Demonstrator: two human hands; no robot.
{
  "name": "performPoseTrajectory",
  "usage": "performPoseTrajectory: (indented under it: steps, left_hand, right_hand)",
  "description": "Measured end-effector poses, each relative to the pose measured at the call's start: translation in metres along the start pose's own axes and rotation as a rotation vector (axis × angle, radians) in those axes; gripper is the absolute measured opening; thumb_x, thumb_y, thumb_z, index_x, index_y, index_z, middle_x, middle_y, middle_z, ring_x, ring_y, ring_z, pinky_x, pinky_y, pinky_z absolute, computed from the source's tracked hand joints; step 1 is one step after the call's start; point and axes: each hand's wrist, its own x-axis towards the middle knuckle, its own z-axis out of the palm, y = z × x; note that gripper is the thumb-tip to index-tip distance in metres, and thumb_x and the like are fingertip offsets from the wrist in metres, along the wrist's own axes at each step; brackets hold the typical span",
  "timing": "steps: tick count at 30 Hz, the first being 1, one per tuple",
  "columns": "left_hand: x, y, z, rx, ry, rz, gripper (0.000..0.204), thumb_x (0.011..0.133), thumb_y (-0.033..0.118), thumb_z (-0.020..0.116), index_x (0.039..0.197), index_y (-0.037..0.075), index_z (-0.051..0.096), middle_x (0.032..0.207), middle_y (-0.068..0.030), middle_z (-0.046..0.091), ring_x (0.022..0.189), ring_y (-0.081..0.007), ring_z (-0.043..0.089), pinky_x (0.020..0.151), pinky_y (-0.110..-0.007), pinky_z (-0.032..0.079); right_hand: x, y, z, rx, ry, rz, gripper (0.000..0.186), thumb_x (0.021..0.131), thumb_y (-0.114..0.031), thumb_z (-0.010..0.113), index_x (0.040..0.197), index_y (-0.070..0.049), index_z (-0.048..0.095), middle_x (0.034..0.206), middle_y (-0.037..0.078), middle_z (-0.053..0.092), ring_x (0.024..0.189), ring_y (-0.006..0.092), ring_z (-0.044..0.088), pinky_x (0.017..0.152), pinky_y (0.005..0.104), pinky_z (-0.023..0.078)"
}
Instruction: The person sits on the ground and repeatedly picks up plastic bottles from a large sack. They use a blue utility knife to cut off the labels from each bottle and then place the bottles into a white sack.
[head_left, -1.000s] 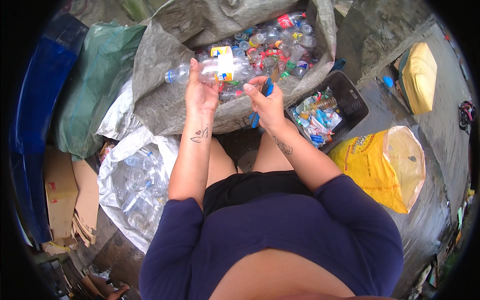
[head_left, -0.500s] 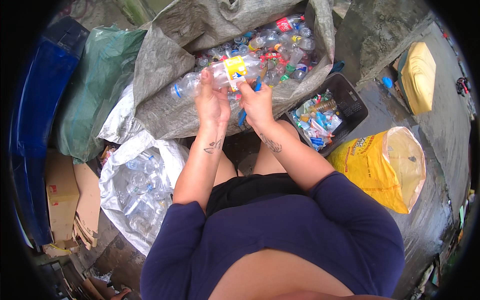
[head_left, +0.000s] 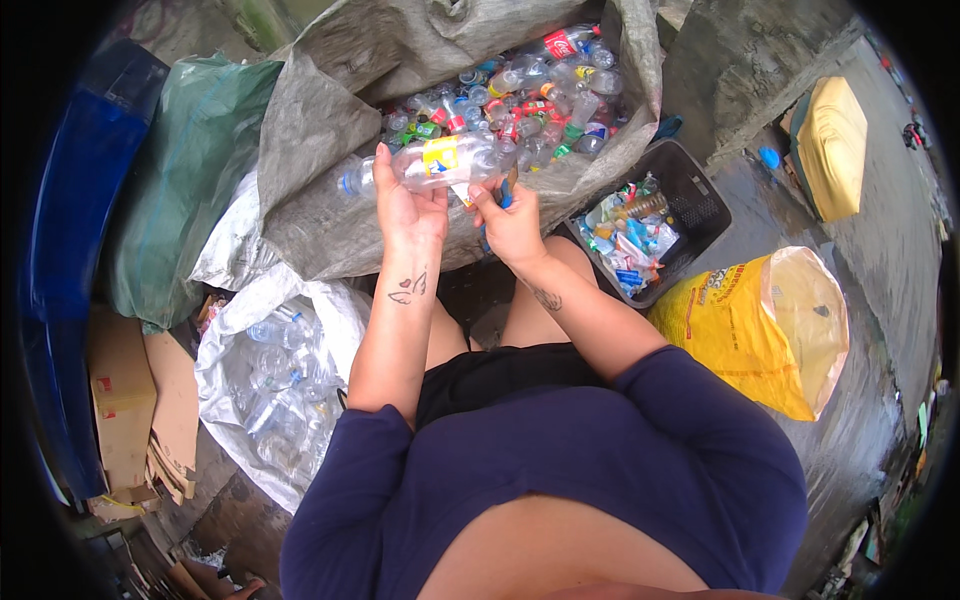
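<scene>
A clear plastic bottle with a blue neck ring lies almost level over the big grey sack. My left hand is closed round its underside, thumb up near the neck end. Round the bottle's middle is a yellow label, with a white loose end hanging off below. My right hand pinches at that loose end. A slim blue tool with a dark tip is also in the right hand; its exact kind is mostly hidden by the fingers.
The grey sack ahead holds many plastic bottles. A black crate of label scraps and a yellow sack stand right. At left are a white sack of clear bottles, a green sack and cardboard.
The bottle and both hands have shifted slightly left. The label has turned, and its white end now hangs free of the bottle near my right fingers.
</scene>
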Motion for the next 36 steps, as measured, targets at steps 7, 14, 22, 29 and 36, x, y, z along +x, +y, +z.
performPoseTrajectory:
  steps: [7,14,22,29,36]
  left_hand:
    - [0.009,0.042,-0.013,0.065,-0.153,-0.061,0.049,0.077,0.045,0.063,0.096,0.002,0.055,0.097,-0.0093,0.057,0.092,-0.0223,0.056,0.08,-0.041,0.047]
    - [0.035,0.059,-0.038,0.269,-0.601,-0.2,0.027,0.08,0.026,0.067,0.098,0.008,0.059,0.099,-0.0078,0.06,0.096,-0.022,0.056,0.088,-0.039,0.043]
    - [0.021,0.021,-0.019,0.329,-0.78,-0.204,0.055,0.071,0.011,0.07,0.121,0.008,0.048,0.113,-0.0063,0.055,0.116,-0.0269,0.047,0.104,-0.045,0.03]
    - [0.017,0.004,0.006,0.051,-0.805,-0.203,0.057,0.071,0.012,0.064,0.125,0.008,0.046,0.108,-0.0062,0.057,0.109,-0.0242,0.051,0.102,-0.047,0.032]
    - [0.023,-0.011,0.018,0.033,-0.822,-0.069,0.059,0.074,0.037,0.071,0.122,0.011,0.047,0.103,-0.0035,0.053,0.096,-0.0197,0.053,0.09,-0.042,0.044]
  right_hand:
    - [0.035,0.006,-0.092,-0.039,0.385,-0.059,0.012,0.086,-0.01,0.061,0.083,0.001,0.058,0.063,0.004,0.059,0.048,0.0071,0.051,0.044,0.0216,0.039]
    - [-0.001,0.047,-0.285,-0.195,0.872,0.085,0.012,0.082,-0.01,0.063,0.082,0.001,0.058,0.065,0.007,0.06,0.044,0.0091,0.047,0.04,0.0226,0.035]
    - [-0.035,0.186,-0.37,-0.281,0.746,0.873,0.036,0.081,-0.022,0.062,0.102,0.007,0.055,0.083,0.015,0.064,0.06,0.0177,0.06,0.049,0.0286,0.044]
    - [0.011,0.099,-0.312,-0.527,0.437,0.403,0.047,0.094,-0.028,0.044,0.131,0.0,0.042,0.121,0.017,0.054,0.108,0.0196,0.052,0.092,0.0285,0.037]
    - [-0.012,-0.091,-0.126,-0.537,-0.531,-0.117,0.045,0.092,-0.021,0.047,0.135,-0.01,0.039,0.103,0.019,0.061,0.091,0.0295,0.061,0.082,0.0359,0.046]
